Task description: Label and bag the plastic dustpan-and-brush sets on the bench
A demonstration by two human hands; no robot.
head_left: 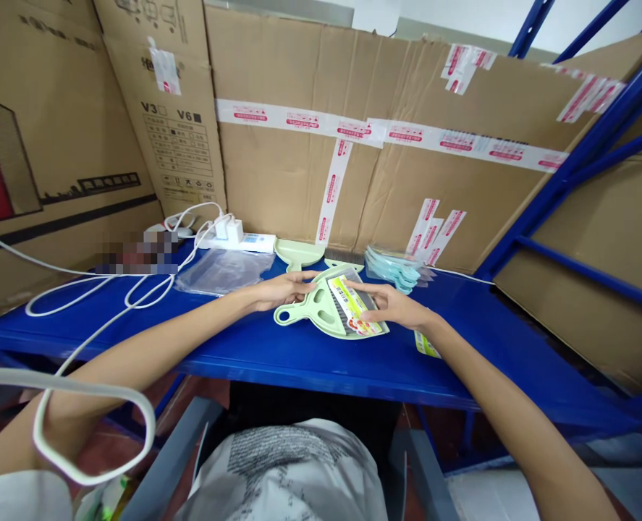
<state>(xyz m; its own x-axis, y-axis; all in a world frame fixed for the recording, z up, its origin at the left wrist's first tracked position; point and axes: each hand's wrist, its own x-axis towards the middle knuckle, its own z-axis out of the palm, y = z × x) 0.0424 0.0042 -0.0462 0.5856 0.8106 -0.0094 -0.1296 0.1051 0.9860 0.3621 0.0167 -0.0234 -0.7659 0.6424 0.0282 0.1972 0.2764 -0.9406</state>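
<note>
A light green mini dustpan [299,312] with a small brush nested on it is tilted above the blue table, its handle toward the left. My left hand [284,291] grips its upper left edge, fingers closed. A yellow and white printed label card [347,298] lies across the bristles and pan. My right hand [394,305] pinches the card's right side, against the pan. Below my right wrist, another yellow-green card [426,345] lies on the table, partly hidden. Behind my hands are another green dustpan [299,253] and a loose brush [344,259].
Turquoise pieces in clear plastic [394,268] lie at the back right. Clear plastic bags [224,271] lie left, before a white power strip [255,242]. White cables [130,289] loop across the left side and over my left arm. Cardboard walls [299,72] enclose the blue table [277,354].
</note>
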